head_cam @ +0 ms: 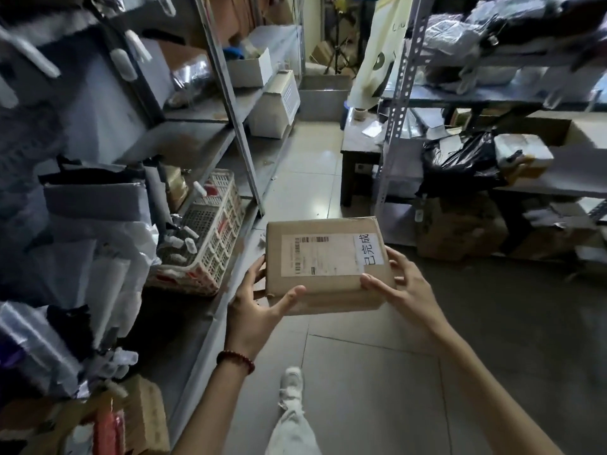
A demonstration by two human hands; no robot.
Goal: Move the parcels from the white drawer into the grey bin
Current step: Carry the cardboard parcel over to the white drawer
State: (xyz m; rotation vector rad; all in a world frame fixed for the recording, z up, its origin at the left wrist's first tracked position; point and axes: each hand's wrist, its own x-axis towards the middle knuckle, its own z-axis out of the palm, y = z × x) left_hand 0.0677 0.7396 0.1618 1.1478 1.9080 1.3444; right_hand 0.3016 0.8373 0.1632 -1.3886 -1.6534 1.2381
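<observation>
The parcel is a flat brown cardboard box, held up in the air over the tiled floor in the aisle between the metal shelves, well clear of any surface. The left hand grips its near left corner, thumb on the front face and fingers curled round the left edge. The right hand grips the near right corner, thumb pressed on top beside the white sticker and fingers spread along the right side.

The box looks stiff and square-edged, with taped seams and a shipping label on top. It seems light enough, since it is held by the corners alone. The cardboard should give good friction, but the tape could be slick, so the two short ends are the best hold. A grey box at the far end of the aisle may be the bin; I cannot tell, and no white drawer shows
</observation>
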